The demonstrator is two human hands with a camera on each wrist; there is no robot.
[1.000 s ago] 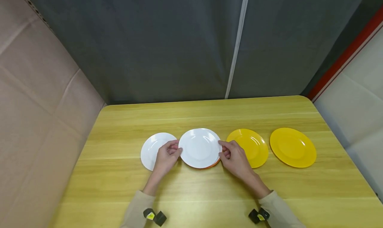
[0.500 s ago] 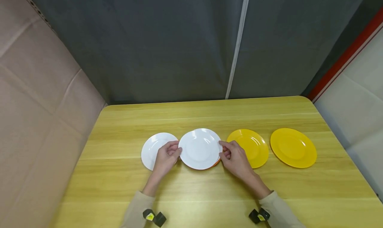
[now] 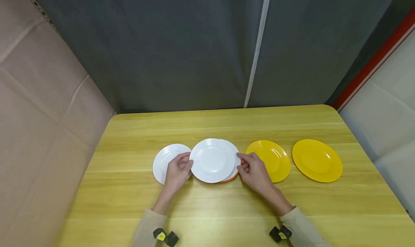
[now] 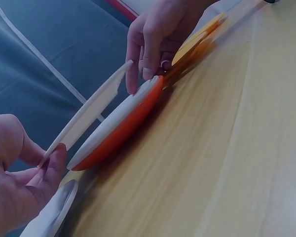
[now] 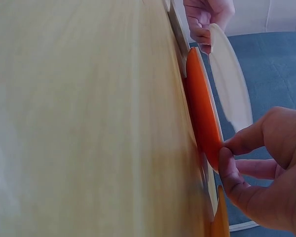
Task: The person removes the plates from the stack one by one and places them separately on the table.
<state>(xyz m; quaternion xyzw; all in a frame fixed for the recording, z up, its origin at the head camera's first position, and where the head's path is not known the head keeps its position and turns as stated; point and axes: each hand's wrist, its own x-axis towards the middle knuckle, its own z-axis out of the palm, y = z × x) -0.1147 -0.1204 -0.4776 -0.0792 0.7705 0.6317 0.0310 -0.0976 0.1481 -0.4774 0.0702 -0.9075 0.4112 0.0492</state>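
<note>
My left hand (image 3: 176, 171) pinches the left rim of a white plate (image 3: 212, 160), which is raised over a second white plate (image 3: 237, 162). In the left wrist view, a gap separates the raised plate (image 4: 96, 106) from the pair under it. That second white plate lies on an orange plate (image 5: 201, 106). My right hand (image 3: 256, 171) pinches the right rim of this white-and-orange pair between thumb and fingers. Whether the pair rests fully on the table, I cannot tell. Another white plate (image 3: 162, 164) lies on the table at left, partly behind my left hand.
Two yellow plates lie to the right: the nearer yellow plate (image 3: 275, 164) is partly covered by my right hand, the farther yellow plate (image 3: 317, 160) sits apart. The wood-grain table (image 3: 207, 218) ends at a dark grey curtain (image 3: 181, 52) behind.
My left hand has lifted the top white plate and shifted it left, exposing more of the white plate and orange rim beneath. The right hand has stayed in place.
</note>
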